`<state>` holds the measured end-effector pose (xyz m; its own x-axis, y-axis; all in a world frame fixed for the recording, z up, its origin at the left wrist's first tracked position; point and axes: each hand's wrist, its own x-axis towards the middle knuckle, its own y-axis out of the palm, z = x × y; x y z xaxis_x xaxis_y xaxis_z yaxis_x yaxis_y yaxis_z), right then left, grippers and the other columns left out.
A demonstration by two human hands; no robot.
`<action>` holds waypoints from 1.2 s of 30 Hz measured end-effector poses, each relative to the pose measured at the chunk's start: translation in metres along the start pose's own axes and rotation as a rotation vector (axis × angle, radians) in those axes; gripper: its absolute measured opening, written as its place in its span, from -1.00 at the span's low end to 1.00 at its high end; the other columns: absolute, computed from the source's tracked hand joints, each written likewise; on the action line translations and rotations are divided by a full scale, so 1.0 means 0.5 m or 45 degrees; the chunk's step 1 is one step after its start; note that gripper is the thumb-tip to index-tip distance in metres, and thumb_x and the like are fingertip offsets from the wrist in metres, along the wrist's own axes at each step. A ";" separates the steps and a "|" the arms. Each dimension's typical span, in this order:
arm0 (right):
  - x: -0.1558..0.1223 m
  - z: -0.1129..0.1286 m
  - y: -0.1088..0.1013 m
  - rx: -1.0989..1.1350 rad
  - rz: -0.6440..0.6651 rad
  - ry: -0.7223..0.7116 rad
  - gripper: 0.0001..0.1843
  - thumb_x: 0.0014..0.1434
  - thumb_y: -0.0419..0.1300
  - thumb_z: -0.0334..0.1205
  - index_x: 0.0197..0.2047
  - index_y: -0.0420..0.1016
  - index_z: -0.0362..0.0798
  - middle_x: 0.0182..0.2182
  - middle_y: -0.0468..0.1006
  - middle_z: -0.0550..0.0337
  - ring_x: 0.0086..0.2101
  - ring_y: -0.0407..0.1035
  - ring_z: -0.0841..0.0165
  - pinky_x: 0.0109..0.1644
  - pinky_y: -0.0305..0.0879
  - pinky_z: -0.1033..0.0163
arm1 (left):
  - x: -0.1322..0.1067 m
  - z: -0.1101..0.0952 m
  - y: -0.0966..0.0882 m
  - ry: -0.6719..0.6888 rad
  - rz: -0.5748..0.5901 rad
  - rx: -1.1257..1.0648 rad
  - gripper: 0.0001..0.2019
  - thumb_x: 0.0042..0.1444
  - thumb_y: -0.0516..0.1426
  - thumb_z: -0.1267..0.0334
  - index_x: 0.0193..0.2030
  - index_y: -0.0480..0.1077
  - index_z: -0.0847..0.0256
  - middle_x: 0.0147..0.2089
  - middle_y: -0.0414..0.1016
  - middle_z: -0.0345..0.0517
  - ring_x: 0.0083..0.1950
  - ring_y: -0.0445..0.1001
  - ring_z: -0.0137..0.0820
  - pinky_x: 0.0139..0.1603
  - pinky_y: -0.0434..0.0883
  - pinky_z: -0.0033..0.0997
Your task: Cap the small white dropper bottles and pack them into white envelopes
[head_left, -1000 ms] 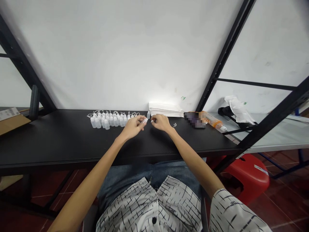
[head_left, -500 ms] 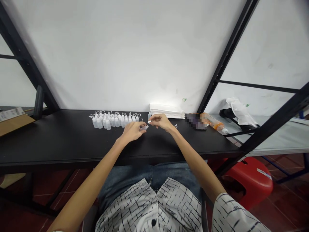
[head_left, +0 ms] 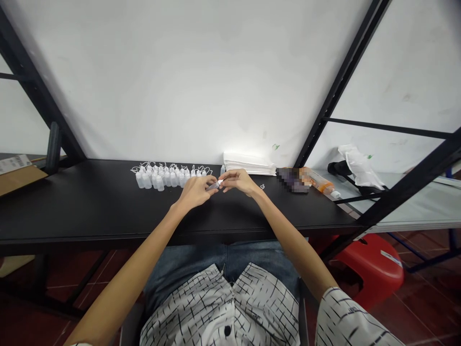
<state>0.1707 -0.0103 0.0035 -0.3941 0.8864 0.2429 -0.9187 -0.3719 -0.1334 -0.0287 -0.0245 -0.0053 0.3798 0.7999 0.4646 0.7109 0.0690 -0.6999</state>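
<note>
My left hand (head_left: 195, 191) grips a small translucent plastic dropper bottle (head_left: 213, 186), which lies nearly level above the black tabletop (head_left: 90, 206). My right hand (head_left: 237, 181) pinches a small white tip or cap (head_left: 220, 182) against the bottle's neck. The fingers partly hide the join, so its exact fit cannot be seen. Left of my hands stands a tight group of several white dropper bottles (head_left: 158, 179) with thin white loops on top. One small bottle (head_left: 223, 169) stands alone behind my fingers.
A stack of white sheets (head_left: 248, 164) lies at the table's back edge. To its right are a pixelated dark item (head_left: 292, 180) and an orange-labelled tube (head_left: 320, 183). Black metal shelf uprights (head_left: 334, 91) frame the table, with a cardboard box (head_left: 14, 173) at far left.
My hands have come together. The white piece in my right hand has moved from just above the bottle to its neck, and the bottle stays in my left hand.
</note>
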 end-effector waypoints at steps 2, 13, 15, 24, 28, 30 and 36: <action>0.000 -0.001 -0.001 -0.001 0.001 -0.003 -0.67 -0.15 0.45 -0.19 -0.30 0.58 -0.18 -0.49 0.60 0.13 -0.38 0.53 0.31 -0.32 0.54 0.23 | 0.000 0.001 -0.001 0.000 0.001 -0.022 -0.80 0.03 0.24 0.21 -0.17 0.52 0.10 -0.15 0.64 -0.13 -0.19 0.61 -0.17 -0.16 0.43 -0.30; 0.005 -0.006 0.003 -0.198 -0.005 0.029 -0.55 -0.08 0.42 0.08 -0.47 0.45 -0.17 -0.66 0.45 0.25 -0.63 0.38 0.45 -0.56 0.41 0.36 | 0.000 -0.003 0.000 0.012 0.011 0.043 -0.78 0.04 0.24 0.18 -0.15 0.52 0.12 -0.15 0.64 -0.16 -0.17 0.61 -0.23 -0.15 0.45 -0.33; 0.006 -0.011 0.005 -0.228 -0.006 0.033 -0.51 -0.03 0.38 0.13 -0.53 0.39 -0.14 -0.71 0.38 0.29 -0.66 0.36 0.46 -0.59 0.36 0.38 | 0.000 -0.002 0.002 0.021 0.007 0.039 -0.77 0.04 0.23 0.19 -0.13 0.53 0.11 -0.15 0.65 -0.16 -0.15 0.61 -0.23 -0.14 0.45 -0.33; 0.013 -0.022 0.018 -0.218 -0.016 0.045 -0.46 0.08 0.24 0.24 -0.52 0.31 -0.09 -0.77 0.28 0.37 -0.74 0.29 0.48 -0.67 0.27 0.41 | 0.000 -0.005 0.000 0.016 0.018 0.024 -0.78 0.06 0.22 0.20 -0.14 0.54 0.13 -0.13 0.64 -0.15 -0.12 0.59 -0.21 -0.12 0.44 -0.31; 0.008 -0.005 0.019 0.029 -0.027 0.006 -0.54 0.01 0.35 0.13 -0.31 0.34 -0.06 -0.66 0.38 0.39 -0.66 0.38 0.44 -0.62 0.38 0.35 | 0.003 -0.006 -0.004 0.010 -0.030 0.044 -0.78 0.08 0.21 0.20 -0.13 0.54 0.11 -0.12 0.64 -0.16 -0.13 0.59 -0.23 -0.15 0.43 -0.32; 0.005 0.001 0.015 0.075 0.022 -0.005 -0.56 -0.03 0.40 0.04 -0.30 0.36 -0.09 -0.58 0.46 0.31 -0.58 0.45 0.39 -0.56 0.43 0.32 | 0.004 -0.006 -0.005 0.004 -0.055 0.052 -0.78 0.08 0.21 0.20 -0.12 0.54 0.10 -0.14 0.64 -0.18 -0.14 0.59 -0.24 -0.16 0.42 -0.33; 0.002 -0.004 0.005 -0.003 0.076 0.002 -0.59 -0.09 0.45 -0.05 -0.33 0.44 -0.16 -0.55 0.52 0.18 -0.51 0.51 0.32 -0.53 0.44 0.31 | 0.002 -0.008 -0.005 -0.001 -0.054 0.128 -0.81 0.09 0.21 0.24 -0.14 0.55 0.11 -0.20 0.64 -0.17 -0.13 0.59 -0.24 -0.16 0.40 -0.34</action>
<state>0.1682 -0.0096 0.0014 -0.4483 0.8631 0.2326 -0.8933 -0.4236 -0.1501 -0.0278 -0.0262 -0.0008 0.3503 0.7956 0.4943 0.6630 0.1621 -0.7308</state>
